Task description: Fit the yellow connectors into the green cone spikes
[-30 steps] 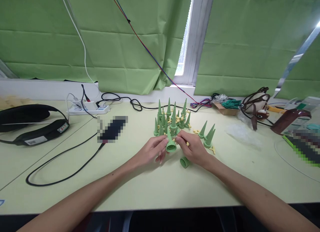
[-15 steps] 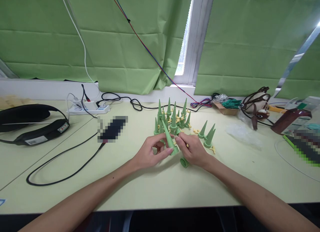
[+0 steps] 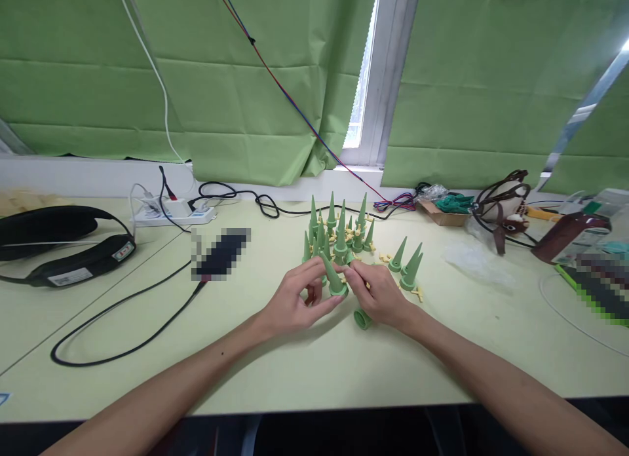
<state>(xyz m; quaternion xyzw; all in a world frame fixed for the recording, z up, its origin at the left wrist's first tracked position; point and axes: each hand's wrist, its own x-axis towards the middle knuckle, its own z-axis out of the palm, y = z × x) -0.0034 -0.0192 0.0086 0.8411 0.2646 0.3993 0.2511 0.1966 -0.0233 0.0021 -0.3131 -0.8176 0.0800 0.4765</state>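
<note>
A green plastic spike [image 3: 335, 280], cone-shaped with a ringed base, is gripped in my left hand [image 3: 293, 297], base down and tip leaning left. My right hand [image 3: 377, 291] is closed just right of that spike, thumb against bent forefinger; whatever its fingers pinch is hidden. Below the right hand a green piece with a hollow round end [image 3: 362, 320] faces me, the rest of it covered. Behind both hands stand several similar spikes [image 3: 341, 238], with small yellow valve-like pieces [image 3: 369, 247] among them. Further right, a small group of spikes [image 3: 409, 271] stands near another yellow piece [image 3: 419, 294].
A black phone-like device [image 3: 221, 254] with a looped cable lies left, near a power strip [image 3: 177, 213] and a black headset-like band [image 3: 83, 259]. To the right are a plastic bag [image 3: 479, 266], a cardboard box [image 3: 442, 213] and a dark red container [image 3: 572, 236].
The spike in my left hand has turned more upright, its base swinging down and its tip lower. My right hand stays nearly in place.
</note>
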